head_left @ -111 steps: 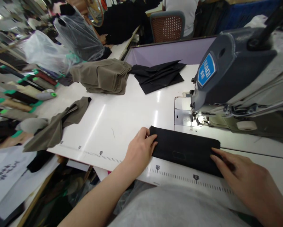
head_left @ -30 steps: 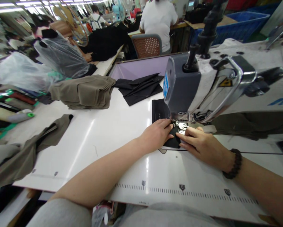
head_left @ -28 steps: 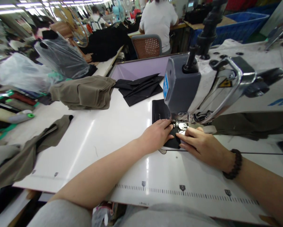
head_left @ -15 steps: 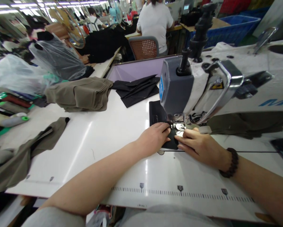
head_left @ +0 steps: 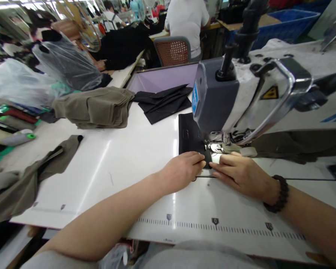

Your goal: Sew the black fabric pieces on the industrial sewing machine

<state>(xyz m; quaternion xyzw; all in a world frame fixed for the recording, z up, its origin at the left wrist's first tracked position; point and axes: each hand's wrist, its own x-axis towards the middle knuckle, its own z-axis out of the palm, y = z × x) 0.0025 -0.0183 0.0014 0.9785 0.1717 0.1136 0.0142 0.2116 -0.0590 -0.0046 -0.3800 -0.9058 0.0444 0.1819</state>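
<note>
A black fabric piece (head_left: 188, 130) lies flat on the sewing machine (head_left: 215, 93) bed, its right side running under the presser foot (head_left: 216, 148). My left hand (head_left: 184, 170) pinches the near edge of this piece, thumb and fingertips together. To the right of the foot, my right hand (head_left: 240, 175) has its index finger and thumb closed at the fabric's near right corner; its other fingers are curled beside the needle plate. A dark beaded bracelet (head_left: 278, 194) circles the right wrist.
Folded olive-brown fabric pieces (head_left: 95, 108) and black pieces (head_left: 162, 101) lie behind on the white table (head_left: 123, 157). More olive cloth (head_left: 44, 172) hangs over the left side, near thread cones (head_left: 13, 138). Olive pieces (head_left: 299, 144) sit beneath the machine arm. A person (head_left: 186, 26) sits ahead.
The black fabric has come toward me, showing more of its far part. My left hand has slid nearer along it. My right hand has barely moved.
</note>
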